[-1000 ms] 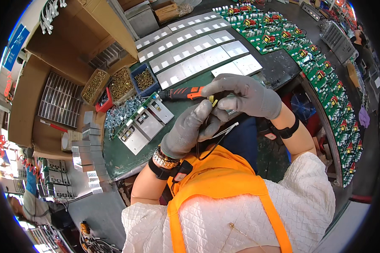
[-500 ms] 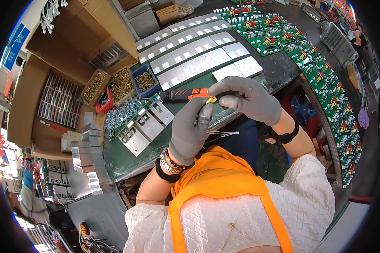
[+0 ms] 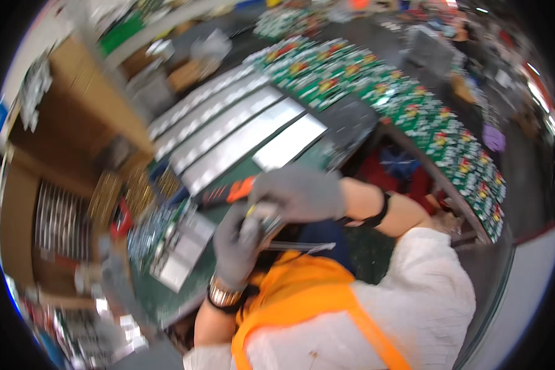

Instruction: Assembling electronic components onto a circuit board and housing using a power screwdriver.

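Note:
The picture is smeared by motion. My gloved left hand (image 3: 235, 250) pinches a small yellow part (image 3: 251, 211) at its fingertips, too small to name. Thin white wires (image 3: 299, 246) stick out to the right below that hand. My gloved right hand (image 3: 302, 193) is closed, its fingertips against the left ones by the yellow part; what they grip is hidden. Behind the hands an orange and black power screwdriver (image 3: 219, 195) lies on the green bench. Left of it sit metal plates (image 3: 182, 250) with small components mounted on them.
Rows of flat silver plates (image 3: 234, 139) cover the back of the bench. Green circuit boards (image 3: 407, 111) line the far right. Bins of brass-coloured fasteners (image 3: 139, 191), a red bin (image 3: 122, 219) and a pile of silvery parts (image 3: 147, 237) stand at left beside a large cardboard box (image 3: 74, 111).
The whole view has swung, so the bench sits lower and further left. My right hand has come down to my left, closing the gap between the fingertips.

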Demonstrator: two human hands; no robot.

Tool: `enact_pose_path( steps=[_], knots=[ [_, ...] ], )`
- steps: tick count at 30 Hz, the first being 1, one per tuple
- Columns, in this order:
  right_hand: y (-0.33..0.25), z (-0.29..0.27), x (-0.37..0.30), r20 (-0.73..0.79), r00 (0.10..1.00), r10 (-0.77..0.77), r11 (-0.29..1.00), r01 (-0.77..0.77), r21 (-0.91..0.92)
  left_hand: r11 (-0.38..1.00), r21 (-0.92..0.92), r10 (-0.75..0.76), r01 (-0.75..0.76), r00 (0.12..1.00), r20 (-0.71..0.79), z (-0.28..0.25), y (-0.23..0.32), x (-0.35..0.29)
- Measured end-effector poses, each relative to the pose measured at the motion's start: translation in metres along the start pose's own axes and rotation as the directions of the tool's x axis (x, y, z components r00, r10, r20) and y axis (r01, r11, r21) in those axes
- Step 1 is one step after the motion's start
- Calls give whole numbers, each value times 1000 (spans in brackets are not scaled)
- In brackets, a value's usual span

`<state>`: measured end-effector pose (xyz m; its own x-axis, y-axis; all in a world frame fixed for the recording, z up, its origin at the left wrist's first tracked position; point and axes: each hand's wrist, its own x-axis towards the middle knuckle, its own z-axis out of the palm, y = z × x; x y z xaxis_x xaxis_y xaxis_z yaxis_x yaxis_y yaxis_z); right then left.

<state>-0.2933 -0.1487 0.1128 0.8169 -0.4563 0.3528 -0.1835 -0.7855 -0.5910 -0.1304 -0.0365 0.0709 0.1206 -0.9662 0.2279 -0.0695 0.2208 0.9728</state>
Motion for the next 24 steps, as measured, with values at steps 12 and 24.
enact_pose_path(
  steps=[12,24],
  knots=[
    [-7,-1,-1,395,918,31,998,-53,45,991,116,-68,59,995,76,-3,-3,-13],
    [11,16,-8,-128,983,-133,991,136,15,977,-107,-158,185,962,225,-19,-26,-22]
  ],
)
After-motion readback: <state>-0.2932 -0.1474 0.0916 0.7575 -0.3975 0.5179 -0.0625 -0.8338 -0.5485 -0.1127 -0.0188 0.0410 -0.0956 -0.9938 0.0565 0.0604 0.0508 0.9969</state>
